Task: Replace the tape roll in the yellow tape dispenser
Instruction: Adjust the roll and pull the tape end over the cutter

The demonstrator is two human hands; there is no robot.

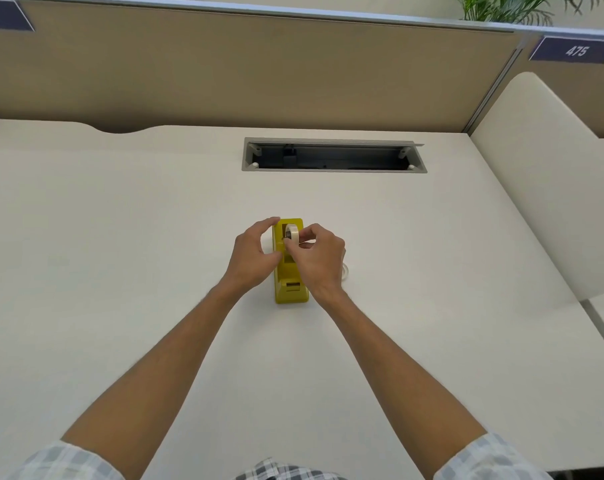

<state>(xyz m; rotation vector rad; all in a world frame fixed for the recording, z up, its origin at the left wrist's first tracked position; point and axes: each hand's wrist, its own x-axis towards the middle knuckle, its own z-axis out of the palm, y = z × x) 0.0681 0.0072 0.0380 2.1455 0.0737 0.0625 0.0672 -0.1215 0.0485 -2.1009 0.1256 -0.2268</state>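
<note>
Over the dispenser (290, 271), whose long axis runs away from you, your right hand (316, 258) pinches the tape roll (292, 233) in its cradle while your left hand (254, 252) grips its left side.

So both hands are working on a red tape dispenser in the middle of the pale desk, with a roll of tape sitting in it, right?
Not quite: the tape dispenser is yellow plastic, not red, as the head view shows. The rest holds: the left hand and right hand are both at it on the pale desk, with a whitish tape roll in its cradle.
</note>
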